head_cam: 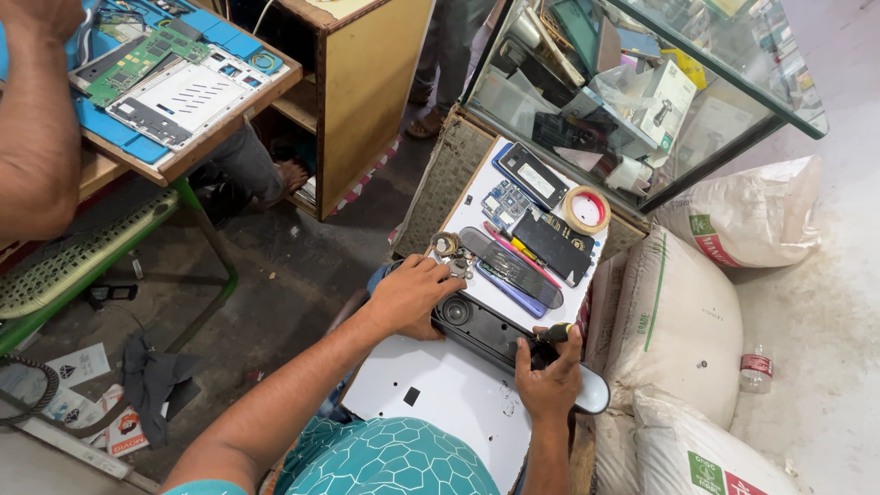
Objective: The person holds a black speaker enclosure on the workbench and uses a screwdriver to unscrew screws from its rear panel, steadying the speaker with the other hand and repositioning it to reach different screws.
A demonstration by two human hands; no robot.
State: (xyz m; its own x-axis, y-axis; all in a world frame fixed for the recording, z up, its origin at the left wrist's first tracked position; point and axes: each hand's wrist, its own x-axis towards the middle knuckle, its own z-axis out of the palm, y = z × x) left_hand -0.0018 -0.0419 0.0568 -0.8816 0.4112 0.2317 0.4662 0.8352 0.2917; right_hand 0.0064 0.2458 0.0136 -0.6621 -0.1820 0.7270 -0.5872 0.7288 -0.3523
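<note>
Both hands on a long black speaker bar (486,328) lying on a white board (440,390).

The right hand (550,380) pinches a black-and-yellow screwdriver (554,334) at the bar's near-right end; the left hand (410,295) presses flat on its far-left end. The bar's long axis runs diagonally. Right of the bar, white sacks (678,321) bear green labels.

The right hand (550,371) covers most of a screwdriver (555,334), leaving only its yellow-and-black handle end visible, and hides part of the black speaker (481,323). A co-worker's arm (37,119) is cut off by the left edge, and the glass case (642,82) holds clutter too jumbled to identify.
</note>
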